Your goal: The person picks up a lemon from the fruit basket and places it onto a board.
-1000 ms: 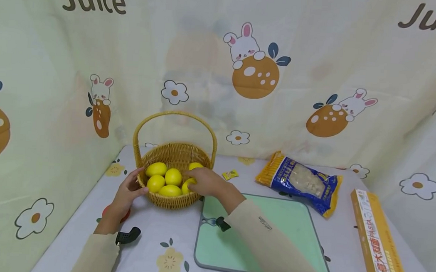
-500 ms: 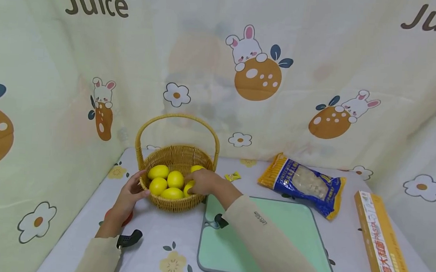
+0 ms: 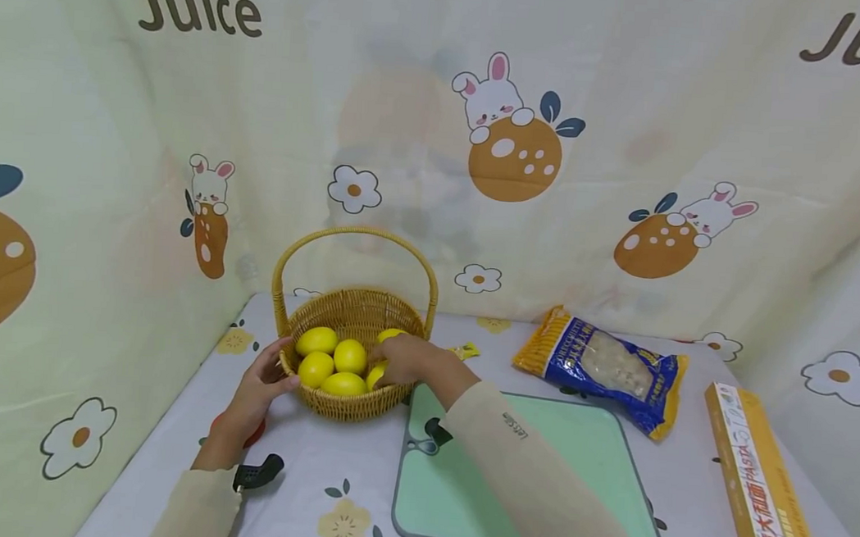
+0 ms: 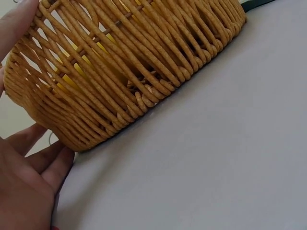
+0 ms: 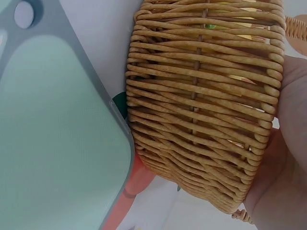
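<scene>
A wicker basket [image 3: 351, 407] with a tall arched handle stands at the back left of the table, holding several yellow lemons [image 3: 344, 384]. My left hand [image 3: 256, 385] grips its left rim, thumb at the front and fingers against the outer wall. Over the right rim reaches my right hand [image 3: 409, 362], its fingers curled down onto a lemon [image 3: 376, 374] at the basket's right side. Part of that lemon is hidden by the fingers. In the right wrist view the woven wall [image 5: 201, 105] hides my right fingertips.
A green cutting board [image 3: 528, 472] with a grey edge lies right of the basket, under my right forearm. Behind it are a small yellow packet [image 3: 467, 350] and a blue and orange pasta bag [image 3: 605, 365]. An orange pasta box [image 3: 764, 486] lies at the far right.
The whole scene shifts slightly right and down in the head view. My right hand stays at the same lemon with small finger movement, and my left hand keeps its hold on the rim.
</scene>
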Tool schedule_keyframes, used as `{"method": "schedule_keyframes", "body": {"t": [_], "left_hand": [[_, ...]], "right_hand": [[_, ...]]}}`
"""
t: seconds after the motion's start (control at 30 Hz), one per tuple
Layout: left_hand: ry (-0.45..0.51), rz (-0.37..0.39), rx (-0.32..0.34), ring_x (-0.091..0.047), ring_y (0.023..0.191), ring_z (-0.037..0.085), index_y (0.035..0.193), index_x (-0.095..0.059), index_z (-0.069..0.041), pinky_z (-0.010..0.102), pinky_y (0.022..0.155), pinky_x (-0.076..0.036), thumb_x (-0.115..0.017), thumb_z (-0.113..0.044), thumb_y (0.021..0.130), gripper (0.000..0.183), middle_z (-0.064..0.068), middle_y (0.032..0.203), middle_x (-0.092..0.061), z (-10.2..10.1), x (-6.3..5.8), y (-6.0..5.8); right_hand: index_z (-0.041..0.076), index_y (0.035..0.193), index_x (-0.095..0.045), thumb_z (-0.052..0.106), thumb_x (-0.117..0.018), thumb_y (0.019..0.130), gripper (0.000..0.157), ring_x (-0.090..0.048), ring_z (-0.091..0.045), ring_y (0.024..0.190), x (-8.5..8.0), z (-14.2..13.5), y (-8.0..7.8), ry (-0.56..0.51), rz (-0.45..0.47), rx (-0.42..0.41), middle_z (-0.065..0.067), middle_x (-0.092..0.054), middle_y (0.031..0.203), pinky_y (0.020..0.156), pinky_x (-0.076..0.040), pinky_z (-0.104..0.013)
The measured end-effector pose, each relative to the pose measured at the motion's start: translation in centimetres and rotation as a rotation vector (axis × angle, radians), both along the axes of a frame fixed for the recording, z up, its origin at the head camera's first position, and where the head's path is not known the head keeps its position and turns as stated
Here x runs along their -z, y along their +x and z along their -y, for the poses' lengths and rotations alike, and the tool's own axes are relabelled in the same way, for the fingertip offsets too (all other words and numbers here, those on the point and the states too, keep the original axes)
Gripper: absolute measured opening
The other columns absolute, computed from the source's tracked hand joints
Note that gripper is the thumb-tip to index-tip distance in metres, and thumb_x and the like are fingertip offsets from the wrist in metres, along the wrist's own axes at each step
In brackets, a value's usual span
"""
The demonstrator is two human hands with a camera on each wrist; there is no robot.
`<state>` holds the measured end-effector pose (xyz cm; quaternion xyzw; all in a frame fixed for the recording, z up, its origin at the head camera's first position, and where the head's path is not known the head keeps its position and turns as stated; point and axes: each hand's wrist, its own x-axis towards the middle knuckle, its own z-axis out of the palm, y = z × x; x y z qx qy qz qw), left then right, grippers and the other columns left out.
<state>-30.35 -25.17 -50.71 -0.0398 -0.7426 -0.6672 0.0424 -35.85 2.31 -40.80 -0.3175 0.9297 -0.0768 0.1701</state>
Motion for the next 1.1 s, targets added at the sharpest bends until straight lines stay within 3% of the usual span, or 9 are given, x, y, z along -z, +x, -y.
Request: {"method": "schedule_keyframes", "body": {"t": [0.27,0.43,0.63,0.93,1.1], "left_hand": [[0.007,-0.014,0.005,-0.029,0.140,0.035,0.152,-0.033,-0.017,0.052,0.111,-0.025,-0.071,-0.019,0.091,0.072,0.007,0.157,-0.027,-0.1,0.3,-0.1],[0.000,-0.009,0.008,-0.029,0.140,0.037,0.151,-0.033,-0.018,0.054,0.111,-0.025,-0.072,-0.021,0.090,0.073,0.007,0.158,-0.026,-0.1,0.3,-0.2],[-0.005,-0.016,0.006,-0.031,0.138,0.038,0.150,-0.034,-0.017,0.056,0.110,-0.026,-0.072,-0.020,0.089,0.072,0.009,0.156,-0.029,0.0,0.1,-0.1],[0.036,-0.005,0.036,-0.027,0.139,0.042,0.150,-0.029,-0.009,0.056,0.112,-0.021,-0.067,-0.008,0.091,0.070,0.020,0.155,-0.028,-0.3,-0.9,0.3],[0.028,0.017,0.024,-0.027,0.140,0.038,0.150,-0.029,-0.014,0.053,0.112,-0.022,-0.069,-0.013,0.091,0.071,0.017,0.156,-0.027,-0.1,-0.7,0.2]], "right_hand": [[0.021,0.132,-0.063,0.039,-0.073,0.087,0.050,-0.053,-0.014,0.117,0.3,0.1,-0.2,0.004,-0.033,-0.053,0.007,-0.061,0.127,0.102,-0.041,-0.032],[0.020,0.130,-0.064,0.029,-0.073,0.088,0.044,-0.053,-0.011,0.104,0.0,0.1,-0.2,-0.028,0.033,-0.060,0.005,-0.061,0.124,0.095,-0.045,-0.028],[0.021,0.132,-0.063,0.020,-0.070,0.090,0.042,-0.049,-0.012,0.110,-0.1,0.2,-0.2,-0.046,0.090,-0.016,0.004,-0.056,0.132,0.095,-0.044,-0.030],[0.021,0.127,-0.067,0.030,-0.076,0.085,0.043,-0.051,-0.011,0.107,-0.4,-0.2,-0.5,-0.060,-0.005,-0.069,0.007,-0.061,0.122,0.097,-0.043,-0.030],[0.023,0.126,-0.067,0.036,-0.078,0.083,0.046,-0.053,-0.010,0.103,-0.7,-0.4,-0.3,-0.073,-0.014,-0.055,0.008,-0.063,0.118,0.095,-0.045,-0.029]]}}
